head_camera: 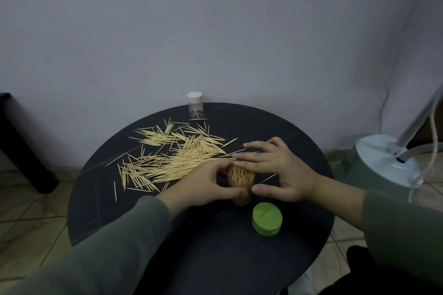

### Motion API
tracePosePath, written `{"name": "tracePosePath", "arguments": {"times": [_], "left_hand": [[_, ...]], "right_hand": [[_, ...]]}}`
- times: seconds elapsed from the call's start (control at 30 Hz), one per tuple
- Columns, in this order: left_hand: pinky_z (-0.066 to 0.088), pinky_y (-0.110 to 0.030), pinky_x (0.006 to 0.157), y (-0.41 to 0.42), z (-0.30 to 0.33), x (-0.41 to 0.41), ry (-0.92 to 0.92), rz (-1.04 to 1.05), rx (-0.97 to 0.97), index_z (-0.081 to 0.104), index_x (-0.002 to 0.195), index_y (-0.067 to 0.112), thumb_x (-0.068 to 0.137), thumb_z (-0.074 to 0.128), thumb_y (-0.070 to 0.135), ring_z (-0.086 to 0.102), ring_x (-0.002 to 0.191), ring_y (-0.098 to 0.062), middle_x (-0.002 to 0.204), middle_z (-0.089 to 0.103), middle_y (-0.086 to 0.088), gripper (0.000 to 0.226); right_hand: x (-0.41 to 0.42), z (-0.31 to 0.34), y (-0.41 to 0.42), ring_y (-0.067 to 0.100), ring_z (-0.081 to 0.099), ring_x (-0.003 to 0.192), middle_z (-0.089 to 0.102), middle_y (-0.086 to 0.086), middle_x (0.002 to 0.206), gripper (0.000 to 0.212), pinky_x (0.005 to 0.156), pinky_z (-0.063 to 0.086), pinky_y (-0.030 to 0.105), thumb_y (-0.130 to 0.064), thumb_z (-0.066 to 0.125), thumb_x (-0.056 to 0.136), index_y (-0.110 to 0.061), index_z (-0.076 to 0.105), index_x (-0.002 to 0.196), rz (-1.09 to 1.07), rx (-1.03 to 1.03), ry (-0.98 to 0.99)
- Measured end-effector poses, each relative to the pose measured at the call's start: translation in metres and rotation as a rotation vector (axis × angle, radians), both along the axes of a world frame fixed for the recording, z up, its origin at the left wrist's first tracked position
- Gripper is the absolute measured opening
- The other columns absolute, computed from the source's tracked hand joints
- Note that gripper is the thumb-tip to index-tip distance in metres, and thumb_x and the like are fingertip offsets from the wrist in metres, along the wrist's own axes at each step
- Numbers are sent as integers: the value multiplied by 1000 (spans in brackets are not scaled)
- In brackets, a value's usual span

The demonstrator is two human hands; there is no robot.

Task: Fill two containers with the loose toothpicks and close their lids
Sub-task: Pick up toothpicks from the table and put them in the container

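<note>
Head view looks down on a round dark table (pixel 148 218). Near its centre stands a clear jar (pixel 240 183), packed with upright toothpicks. The left hand (pixel 206 187) curls round the jar from the nine o'clock side, thumb and fingers wrapped on its wall. The right hand (pixel 275 170) hovers at the jar's three o'clock with fingers spread and fairly straight, fingertips reaching over the jar's mouth toward the pile; whether they touch it I cannot tell, and it holds nothing.

A green lid (pixel 266 219) lies just beside the jar at five o'clock, apart from it. The loose toothpicks (pixel 172 158) spread from the jar toward ten and eleven o'clock. A second jar (pixel 195 105), with a white cap on and only a few sticks inside, stands at the table's twelve o'clock edge.

By my judgement the sticks are very light, stiff and thin, with sharp ends, and they roll and slip on the smooth top; they are best swept into a parallel bundle and pinched at mid-length. The jar looks light and easy to tip, so a grip round its wall, low down, seems wise. The lid looks rigid; take it by its rim.
</note>
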State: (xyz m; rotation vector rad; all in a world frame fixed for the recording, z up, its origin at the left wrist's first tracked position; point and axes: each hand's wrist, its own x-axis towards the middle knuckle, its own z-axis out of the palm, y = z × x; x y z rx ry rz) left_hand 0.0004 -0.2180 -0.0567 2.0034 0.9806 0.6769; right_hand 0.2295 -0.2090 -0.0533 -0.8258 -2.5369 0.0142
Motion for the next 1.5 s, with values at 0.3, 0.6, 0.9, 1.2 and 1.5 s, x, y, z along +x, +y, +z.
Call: {"name": "tracePosePath", "arguments": {"times": [0.3, 0.6, 0.9, 1.2, 1.5], "left_hand": [[51, -31, 95, 1, -2, -1, 63, 25, 12, 56, 127, 31, 74, 81, 34, 62, 105, -3, 114, 67, 9, 58], [50, -21, 91, 1, 0, 0, 52, 38, 0, 57, 123, 30, 74, 82, 27, 61, 103, 1, 113, 67, 8, 54], [52, -34, 93, 0, -1, -1, 48, 27, -8, 58, 123, 29, 75, 81, 27, 63, 103, -4, 111, 68, 9, 53], [52, -30, 91, 0, 1, 0, 55, 10, -13, 57, 123, 32, 77, 80, 23, 64, 99, -5, 110, 68, 9, 52], [51, -31, 95, 1, 0, 0, 39, 13, -20, 58, 124, 27, 76, 81, 24, 63, 104, -2, 112, 68, 8, 54]], "right_hand": [[-10, 5, -5, 15, 35, 136, 42, -7, 149, 64, 101, 32, 46, -62, 34, 94, -24, 42, 144, -22, 49, 39], [-9, 6, -4, 19, 33, 137, 37, -1, 153, 55, 99, 32, 46, -58, 41, 92, -27, 57, 134, 80, 87, -62], [-2, 5, 0, 17, 29, 139, 33, -4, 155, 58, 103, 30, 45, -62, 37, 92, -30, 50, 139, 41, 33, -90], [-2, 8, 0, 19, 40, 130, 46, -4, 146, 53, 92, 37, 47, -59, 36, 95, -27, 65, 125, 20, 68, -51], [-1, 7, 0, 21, 43, 126, 48, -1, 145, 53, 92, 39, 44, -56, 40, 93, -22, 64, 127, 76, 98, -59]]}}
